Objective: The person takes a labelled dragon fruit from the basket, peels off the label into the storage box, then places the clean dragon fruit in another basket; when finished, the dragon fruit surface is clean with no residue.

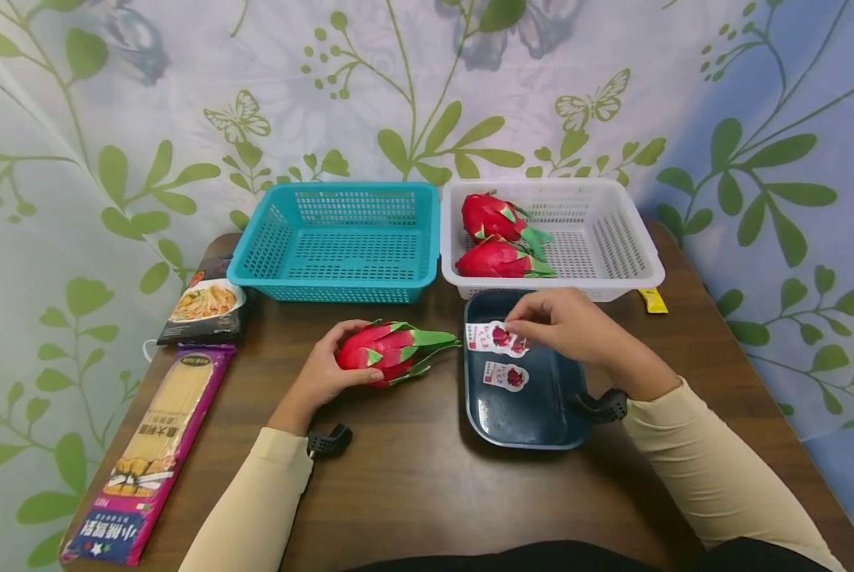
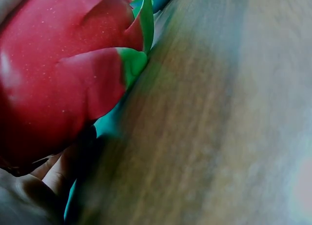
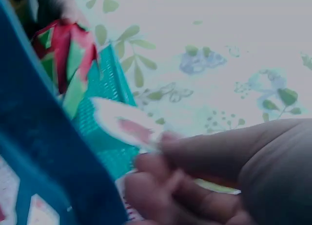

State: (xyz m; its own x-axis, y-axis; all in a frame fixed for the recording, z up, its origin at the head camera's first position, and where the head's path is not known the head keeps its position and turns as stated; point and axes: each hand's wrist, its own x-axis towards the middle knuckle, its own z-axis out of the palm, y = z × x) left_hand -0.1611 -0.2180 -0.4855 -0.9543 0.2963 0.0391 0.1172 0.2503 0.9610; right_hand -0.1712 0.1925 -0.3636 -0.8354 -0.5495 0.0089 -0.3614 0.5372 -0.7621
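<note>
My left hand (image 1: 324, 367) grips a red dragon fruit (image 1: 380, 351) with green-tipped scales, low over the wooden table, its leafy end pointing right. In the left wrist view the fruit's red skin (image 2: 53, 74) fills the upper left. Over the dark blue tray (image 1: 534, 417), my right hand (image 1: 568, 319) pinches a small white label between thumb and fingertips; the right wrist view shows this label (image 3: 124, 126), with a reddish print, blurred. Another dragon-fruit label (image 1: 505, 376) lies on the tray bottom. Part of the tray is hidden under the right hand.
Behind stand a teal basket (image 1: 334, 292) and a white basket (image 1: 605, 284) holding two dragon fruits (image 1: 494, 216). At the left lie a noodle packet (image 1: 158, 453) and a black food packet (image 1: 208, 303). A yellow sachet (image 1: 654, 300) lies by the white basket.
</note>
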